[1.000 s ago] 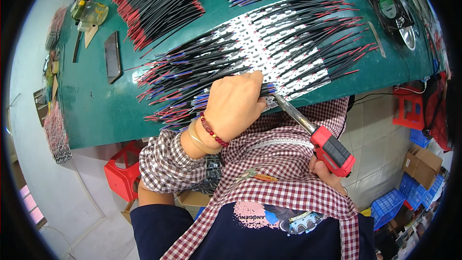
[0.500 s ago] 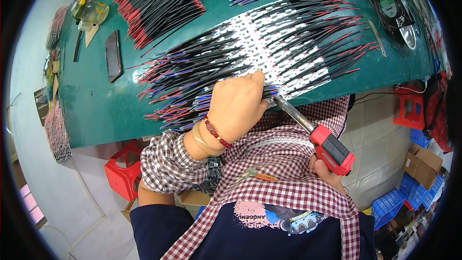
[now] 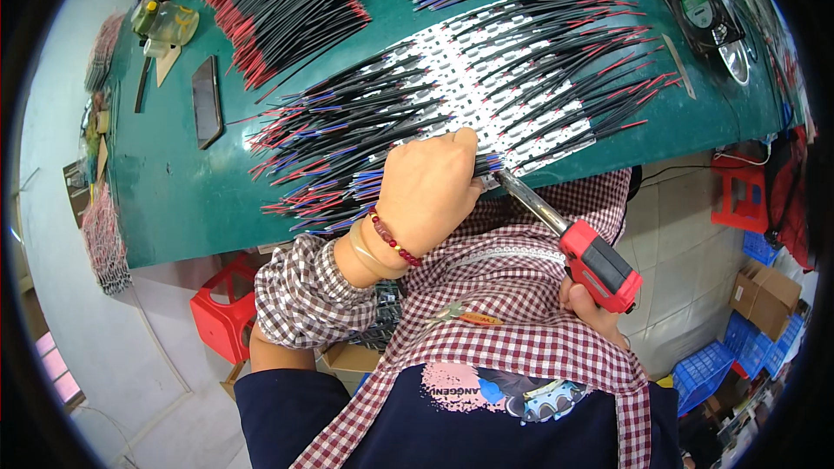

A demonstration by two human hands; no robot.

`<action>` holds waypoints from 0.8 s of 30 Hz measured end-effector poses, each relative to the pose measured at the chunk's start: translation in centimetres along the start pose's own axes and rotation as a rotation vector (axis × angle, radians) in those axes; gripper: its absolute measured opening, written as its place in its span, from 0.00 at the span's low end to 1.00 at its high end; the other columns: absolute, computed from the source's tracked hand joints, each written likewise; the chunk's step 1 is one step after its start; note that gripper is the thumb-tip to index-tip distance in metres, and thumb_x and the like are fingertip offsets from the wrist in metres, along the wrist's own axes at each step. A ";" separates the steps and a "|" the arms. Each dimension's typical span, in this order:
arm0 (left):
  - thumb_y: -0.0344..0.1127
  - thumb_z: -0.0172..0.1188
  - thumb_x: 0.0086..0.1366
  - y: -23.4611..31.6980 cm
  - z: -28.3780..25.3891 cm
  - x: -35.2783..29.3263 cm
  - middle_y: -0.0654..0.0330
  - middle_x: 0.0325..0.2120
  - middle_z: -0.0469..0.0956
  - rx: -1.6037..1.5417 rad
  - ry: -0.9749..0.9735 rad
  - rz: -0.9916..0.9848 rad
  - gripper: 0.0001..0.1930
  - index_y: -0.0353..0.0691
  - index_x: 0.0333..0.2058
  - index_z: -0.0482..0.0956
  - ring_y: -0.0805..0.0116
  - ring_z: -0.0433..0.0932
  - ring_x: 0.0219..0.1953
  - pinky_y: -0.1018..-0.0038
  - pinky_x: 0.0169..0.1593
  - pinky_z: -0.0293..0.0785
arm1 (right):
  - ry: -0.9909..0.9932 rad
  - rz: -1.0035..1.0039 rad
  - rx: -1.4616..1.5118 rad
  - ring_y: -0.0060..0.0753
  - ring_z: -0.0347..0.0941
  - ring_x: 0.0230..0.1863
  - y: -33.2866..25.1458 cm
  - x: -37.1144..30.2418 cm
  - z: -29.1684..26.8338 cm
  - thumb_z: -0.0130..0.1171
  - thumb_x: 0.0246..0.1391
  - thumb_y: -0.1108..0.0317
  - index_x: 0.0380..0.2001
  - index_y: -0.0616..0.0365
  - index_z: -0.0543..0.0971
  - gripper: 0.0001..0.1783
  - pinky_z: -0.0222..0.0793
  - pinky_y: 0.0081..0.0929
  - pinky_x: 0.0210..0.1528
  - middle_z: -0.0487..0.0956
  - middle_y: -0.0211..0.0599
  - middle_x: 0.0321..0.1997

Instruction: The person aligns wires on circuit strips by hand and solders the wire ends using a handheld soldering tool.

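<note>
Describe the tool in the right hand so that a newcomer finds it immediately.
Start at the green table and drop past its near edge to the checked apron. At the apron's right side, the right hand holds the tool, its silvery barrel slanting up and left toward the white sheet. Unlike the black wires near its tip, it has a thick red-and-black body.

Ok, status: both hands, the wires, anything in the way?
Left hand closed on wires; right hand holding red-and-black tool. Tool tip beside wire ends, contact unclear. Left hand hides part of the wires.
</note>
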State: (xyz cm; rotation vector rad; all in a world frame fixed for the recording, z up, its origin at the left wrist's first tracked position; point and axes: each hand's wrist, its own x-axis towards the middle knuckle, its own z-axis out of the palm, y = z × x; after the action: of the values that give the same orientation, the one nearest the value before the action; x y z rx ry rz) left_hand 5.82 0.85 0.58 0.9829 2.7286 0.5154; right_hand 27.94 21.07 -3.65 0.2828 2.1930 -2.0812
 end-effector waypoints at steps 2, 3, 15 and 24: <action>0.34 0.63 0.47 0.1 0.0 0.0 0.51 0.21 0.76 0.003 -0.003 -0.002 0.13 0.36 0.25 0.68 0.49 0.76 0.25 0.59 0.28 0.71 | 0.021 0.030 0.005 0.22 0.71 0.32 0.1 -0.1 0.1 0.56 0.54 0.74 0.39 0.62 0.75 0.09 0.68 0.23 0.35 0.75 0.30 0.31; 0.34 0.63 0.47 0.1 0.0 0.1 0.51 0.21 0.76 -0.004 0.003 0.000 0.13 0.36 0.25 0.68 0.49 0.76 0.25 0.58 0.28 0.71 | 0.041 0.060 0.009 0.22 0.72 0.33 0.2 -0.2 0.2 0.57 0.53 0.74 0.39 0.63 0.76 0.09 0.68 0.24 0.36 0.76 0.31 0.32; 0.33 0.63 0.47 0.1 0.2 -0.1 0.50 0.21 0.76 -0.002 0.002 -0.019 0.12 0.36 0.24 0.68 0.49 0.76 0.24 0.58 0.28 0.72 | -0.023 0.066 0.120 0.21 0.69 0.30 -0.8 -0.1 0.1 0.54 0.58 0.70 0.37 0.63 0.74 0.08 0.65 0.22 0.33 0.74 0.30 0.28; 0.31 0.61 0.51 -1.1 -0.7 -0.3 0.48 0.24 0.76 -0.141 -0.050 0.030 0.10 0.34 0.28 0.69 0.46 0.75 0.28 0.60 0.31 0.70 | 0.164 -0.002 0.247 0.21 0.68 0.23 -1.3 -0.2 0.7 0.51 0.60 0.65 0.44 0.66 0.69 0.15 0.65 0.20 0.25 0.73 0.35 0.24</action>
State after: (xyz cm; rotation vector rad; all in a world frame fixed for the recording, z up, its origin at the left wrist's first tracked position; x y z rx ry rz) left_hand 5.16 -0.34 0.83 0.9882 2.5965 0.6689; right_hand 27.84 20.27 -2.43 0.4889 2.0154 -2.4111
